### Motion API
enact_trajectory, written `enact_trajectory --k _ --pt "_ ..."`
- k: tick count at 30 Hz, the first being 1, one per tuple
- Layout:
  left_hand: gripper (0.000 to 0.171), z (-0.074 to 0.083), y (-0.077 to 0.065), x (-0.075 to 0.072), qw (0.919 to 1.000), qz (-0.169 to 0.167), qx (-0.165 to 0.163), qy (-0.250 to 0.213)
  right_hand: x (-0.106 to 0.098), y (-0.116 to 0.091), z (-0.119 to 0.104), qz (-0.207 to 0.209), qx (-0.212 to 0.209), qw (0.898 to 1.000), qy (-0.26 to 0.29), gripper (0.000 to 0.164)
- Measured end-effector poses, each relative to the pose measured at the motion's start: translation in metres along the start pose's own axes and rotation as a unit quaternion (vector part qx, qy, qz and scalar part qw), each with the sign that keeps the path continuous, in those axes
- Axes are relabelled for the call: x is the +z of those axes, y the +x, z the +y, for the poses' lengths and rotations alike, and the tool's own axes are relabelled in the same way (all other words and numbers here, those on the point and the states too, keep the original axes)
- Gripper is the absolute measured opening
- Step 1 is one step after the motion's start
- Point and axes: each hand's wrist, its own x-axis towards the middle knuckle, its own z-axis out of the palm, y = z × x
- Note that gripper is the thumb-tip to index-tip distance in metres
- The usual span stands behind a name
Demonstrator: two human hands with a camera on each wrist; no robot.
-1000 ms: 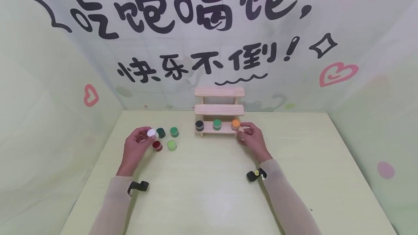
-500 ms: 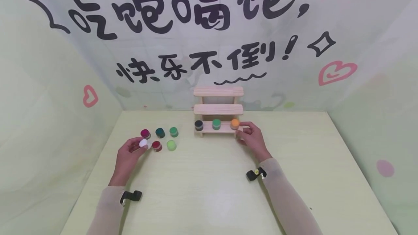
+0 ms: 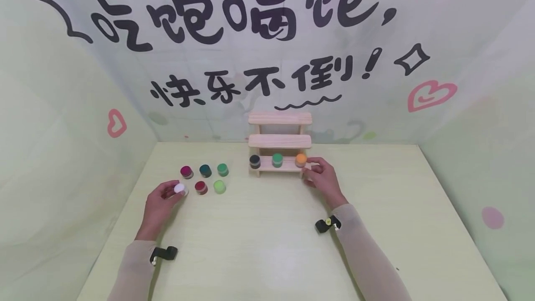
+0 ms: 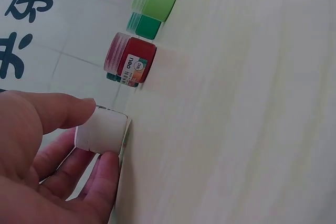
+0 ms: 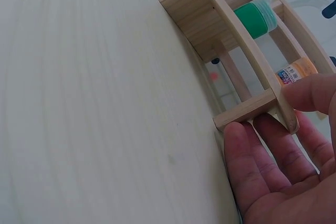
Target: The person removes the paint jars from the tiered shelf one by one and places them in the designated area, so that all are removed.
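Note:
My left hand (image 3: 158, 206) pinches a white paint jar (image 4: 100, 129) between thumb and fingers, low over the table at the left. Beside it stand a dark red paint jar (image 3: 201, 187) and a light green one (image 3: 219, 186). Behind them are magenta (image 3: 186, 172), dark teal (image 3: 205, 170) and green (image 3: 223, 169) jars. My right hand (image 3: 323, 181) grips the right end of the bottom step of a small wooden step rack (image 5: 244, 35), thumb above and fingers below. The thumb lies close to an orange jar (image 3: 301, 160) on that step.
A black jar (image 3: 255, 161) and another green jar (image 3: 277, 160) share the rack's bottom step. The rack stands at the back of the pale wooden table (image 3: 259, 236), near a lettered cloth backdrop (image 3: 234, 120). Cloth also hangs at both sides.
My left hand has carried the white jar left and toward me, from near the teal jar to beside the dark red one. The magenta jar has come into view. My right hand stays put.

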Motion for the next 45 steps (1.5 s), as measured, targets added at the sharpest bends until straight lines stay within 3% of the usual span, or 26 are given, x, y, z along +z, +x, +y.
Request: enact_trajectory --k 16,20,28,34,45 --pt "0.058 0.008 0.001 0.004 0.9995 0.017 0.0 0.025 0.0 -0.001 0.0 0.0 -0.001 1.0 0.01 0.041" --pt "0.061 0.014 -0.003 0.002 0.999 0.031 -0.001 0.033 0.0 -0.002 0.0 0.001 -0.002 1.0 0.013 0.041" --pt "0.054 0.031 -0.007 0.0 0.9965 0.076 0.03 0.018 0.0 -0.003 0.0 0.003 -0.002 1.0 0.009 0.042" --pt "0.053 0.044 -0.007 0.006 0.996 0.065 0.06 0.0 0.001 -0.003 -0.001 0.001 -0.002 1.0 0.015 0.041" --pt "0.046 0.063 0.0 0.027 0.9954 0.032 0.088 -0.018 0.001 -0.002 -0.001 -0.002 -0.002 1.0 0.011 0.042"
